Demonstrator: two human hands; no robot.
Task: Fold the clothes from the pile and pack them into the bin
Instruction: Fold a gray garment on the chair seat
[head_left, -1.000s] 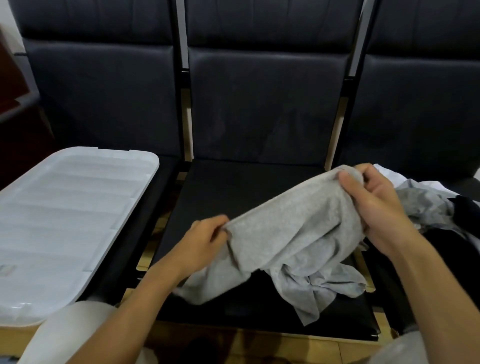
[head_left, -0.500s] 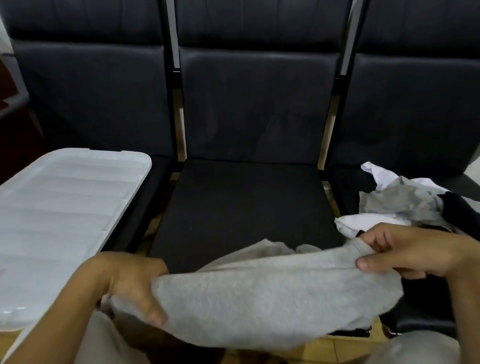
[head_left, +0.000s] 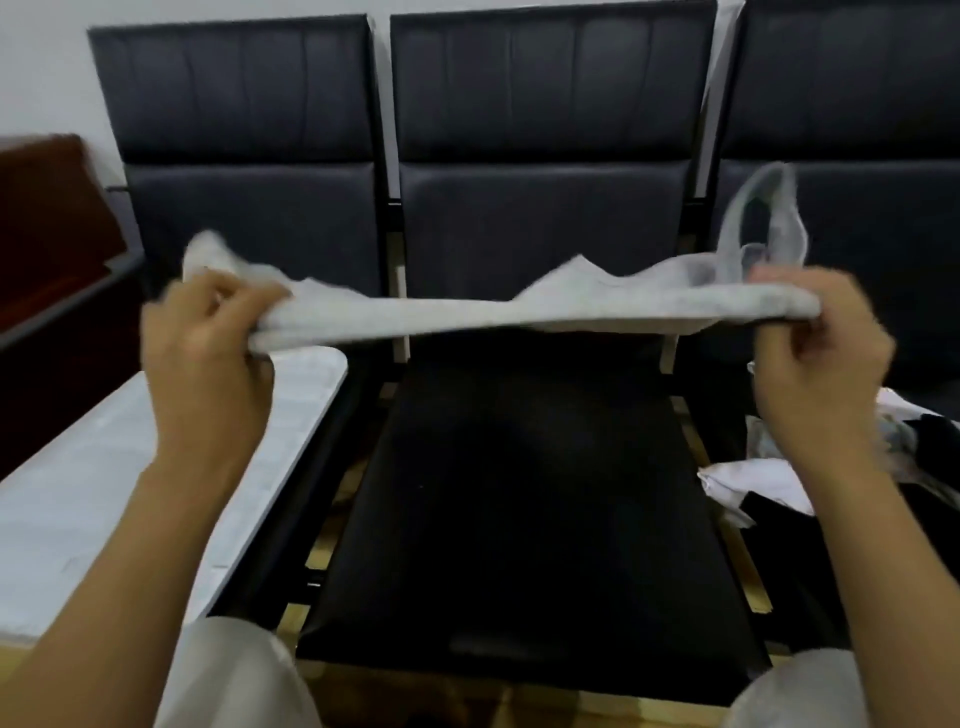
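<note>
A light grey garment (head_left: 498, 312) is stretched flat and level in the air above the middle black seat (head_left: 519, 493). My left hand (head_left: 208, 353) grips its left end, fingers curled round the cloth. My right hand (head_left: 815, 353) grips its right end, where a loose loop of fabric flips upward. The pile of clothes (head_left: 810, 467), white, grey and black, lies on the right seat, partly behind my right forearm. A white bin lid (head_left: 104, 467) covers the bin on the left seat.
Three black padded chairs stand in a row with tall backrests (head_left: 540, 156) behind. A dark red wooden piece of furniture (head_left: 47, 234) is at the far left. My knees in light trousers (head_left: 239, 680) show at the bottom edge.
Both hands rose from lap height to well above the seat and moved apart, pulling the grey garment taut. The camera tilted up, showing more of the backrests.
</note>
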